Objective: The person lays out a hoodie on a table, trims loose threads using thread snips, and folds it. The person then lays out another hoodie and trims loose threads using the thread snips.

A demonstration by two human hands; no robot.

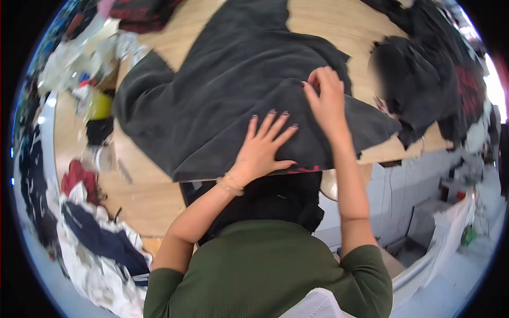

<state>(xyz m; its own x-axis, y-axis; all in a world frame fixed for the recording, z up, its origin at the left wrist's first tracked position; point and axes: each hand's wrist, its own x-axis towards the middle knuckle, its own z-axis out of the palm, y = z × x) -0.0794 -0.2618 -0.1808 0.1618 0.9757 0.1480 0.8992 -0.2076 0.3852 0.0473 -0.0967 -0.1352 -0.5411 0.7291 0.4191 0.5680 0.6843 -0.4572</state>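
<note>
A dark grey shirt [228, 90] lies spread and wrinkled over the wooden table, with one sleeve reaching left and a pointed part reaching right. My left hand [262, 146] rests flat on its near part, fingers spread wide. Farther forward and to the right, my right hand [326, 100] has its fingers curled toward the thumb and appears to pinch the cloth; the exact contact at the fingertips is hard to see. Some red print shows at the shirt's near edge, just beyond my left thumb.
More dark garments [424, 79] are heaped at the right. Clear plastic bags [79, 63], a yellow item [101, 106] and a red cloth [79, 177] sit on the left of the wooden table [148, 204]. White and navy cloth [106, 238] lies at the lower left.
</note>
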